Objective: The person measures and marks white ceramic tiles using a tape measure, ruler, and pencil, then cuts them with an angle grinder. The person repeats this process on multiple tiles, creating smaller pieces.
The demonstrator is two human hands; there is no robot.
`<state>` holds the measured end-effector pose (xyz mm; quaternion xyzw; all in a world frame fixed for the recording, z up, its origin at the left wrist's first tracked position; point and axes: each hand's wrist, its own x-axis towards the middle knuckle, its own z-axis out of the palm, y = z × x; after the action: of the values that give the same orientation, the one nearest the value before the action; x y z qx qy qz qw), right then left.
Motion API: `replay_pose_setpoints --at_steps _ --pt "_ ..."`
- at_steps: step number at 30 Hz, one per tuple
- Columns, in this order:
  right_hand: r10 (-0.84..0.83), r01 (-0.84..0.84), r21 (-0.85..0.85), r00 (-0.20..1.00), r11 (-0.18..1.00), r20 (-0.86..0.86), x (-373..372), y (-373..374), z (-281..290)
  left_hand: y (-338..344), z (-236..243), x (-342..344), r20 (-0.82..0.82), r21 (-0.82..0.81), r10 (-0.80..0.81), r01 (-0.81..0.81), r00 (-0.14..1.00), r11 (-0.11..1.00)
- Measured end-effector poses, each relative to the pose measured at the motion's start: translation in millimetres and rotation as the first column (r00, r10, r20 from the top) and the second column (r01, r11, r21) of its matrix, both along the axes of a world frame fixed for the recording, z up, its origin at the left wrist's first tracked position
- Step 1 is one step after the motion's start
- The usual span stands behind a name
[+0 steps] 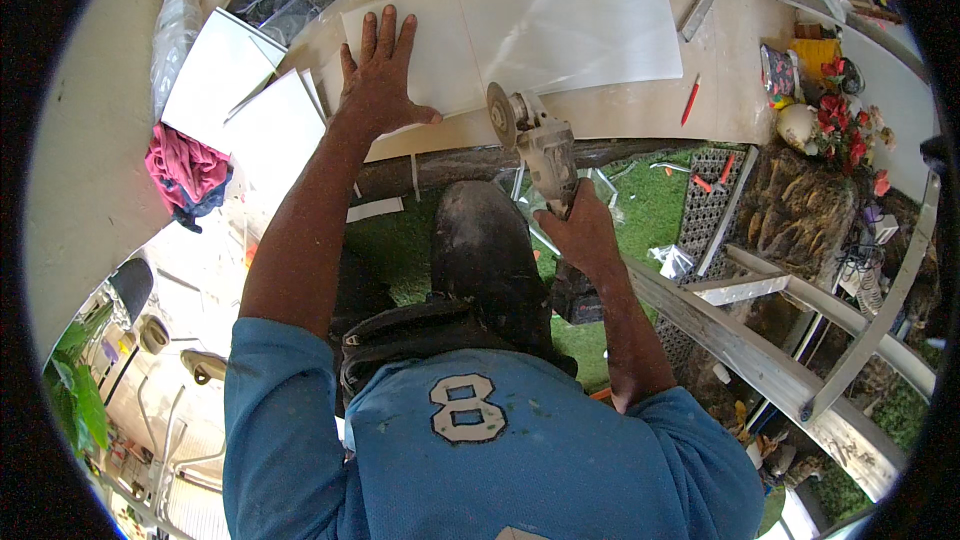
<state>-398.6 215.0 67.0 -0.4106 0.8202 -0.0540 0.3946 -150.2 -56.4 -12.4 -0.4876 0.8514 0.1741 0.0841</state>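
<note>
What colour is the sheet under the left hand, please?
The sheet is white, seen best in the head view.

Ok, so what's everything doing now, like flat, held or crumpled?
Dusty grey angle grinder: held; can't tell if spinning
Bare right hand: closed around the grinder
Bare left hand: spread open
Long white panel: flat, under the left hand
Slim red pencil-like stick: lying on the tan tabletop
Dark pink cloth: crumpled

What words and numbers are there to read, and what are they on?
Blue shirt: a big pale number with a dark outline; I won't copy it.
Lower on the shirt: a pale mark, cut off by the picture's edge.
Grinder in the right hand: no readable writing.
Dark boxy thing: reddish marks, too small to read.
</note>
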Motion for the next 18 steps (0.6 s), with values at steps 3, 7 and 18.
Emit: replay_pose_setpoints --at_steps 3,7,18 --pt "-0.002 0.002 0.006 1.0 1.0 -0.007 -0.2 -0.4 0.3 0.0 0.3 0.6 -0.02 -0.004 0.001 -0.001 1.0 1.0" --pt "0.003 -0.003 -0.006 1.0 1.0 -0.01 -0.6 -0.1 -1.1 0.0 0.5 1.1 -0.038 -0.002 0.007 -0.007 0.999 1.0" --pt "-0.006 0.006 -0.024 1.0 1.0 -0.001 1.7 -1.4 0.3 0.7 0.0 1.0 -0.034 -0.009 0.01 -0.01 0.999 1.0"
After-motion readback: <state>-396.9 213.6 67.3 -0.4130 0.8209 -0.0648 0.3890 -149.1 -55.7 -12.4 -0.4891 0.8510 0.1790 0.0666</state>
